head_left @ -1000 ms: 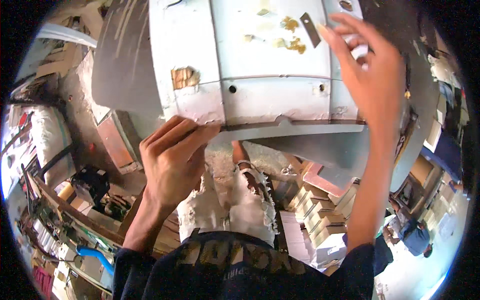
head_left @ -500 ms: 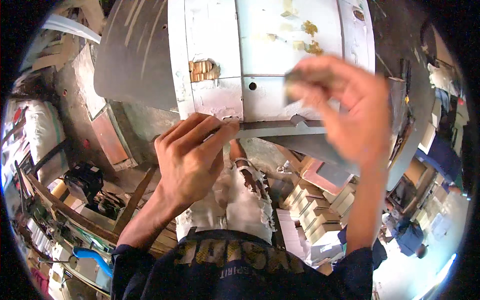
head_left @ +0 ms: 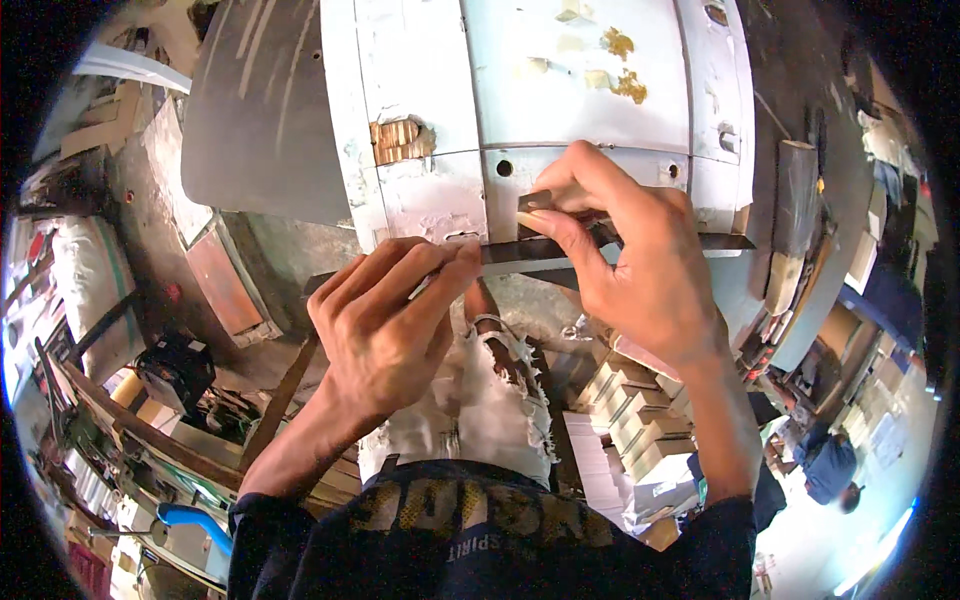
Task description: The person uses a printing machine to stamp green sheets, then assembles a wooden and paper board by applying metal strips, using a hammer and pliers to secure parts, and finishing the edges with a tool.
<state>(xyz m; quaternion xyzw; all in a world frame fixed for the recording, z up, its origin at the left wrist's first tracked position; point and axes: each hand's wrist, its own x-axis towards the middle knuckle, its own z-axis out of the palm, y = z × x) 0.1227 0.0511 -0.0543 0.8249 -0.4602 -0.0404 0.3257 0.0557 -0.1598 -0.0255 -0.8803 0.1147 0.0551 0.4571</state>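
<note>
A long, narrow dark strip (head_left: 525, 252) lies along the near edge of the white worktop (head_left: 575, 95) and juts out past both hands. My left hand (head_left: 385, 320) is closed over the strip's left part, thumb and forefinger pressed together at the worktop edge. Between the thumb and fingers of my right hand (head_left: 640, 260) is a small, flat dark piece (head_left: 535, 201), pinched just above the strip. Its exact kind cannot be made out, and my fingers hide most of it.
The worktop has a chipped patch baring wood (head_left: 400, 141), a round hole (head_left: 505, 168) and yellow-brown glue-like blotches (head_left: 628, 85). A dark grey panel (head_left: 265, 110) stands at left. Cream blocks (head_left: 640, 425) are stacked below right. Another person (head_left: 828, 465) is at far right.
My right hand, blurred and higher to the right before, has come down and left to the strip with the small dark piece. My left hand has stayed on the strip.
</note>
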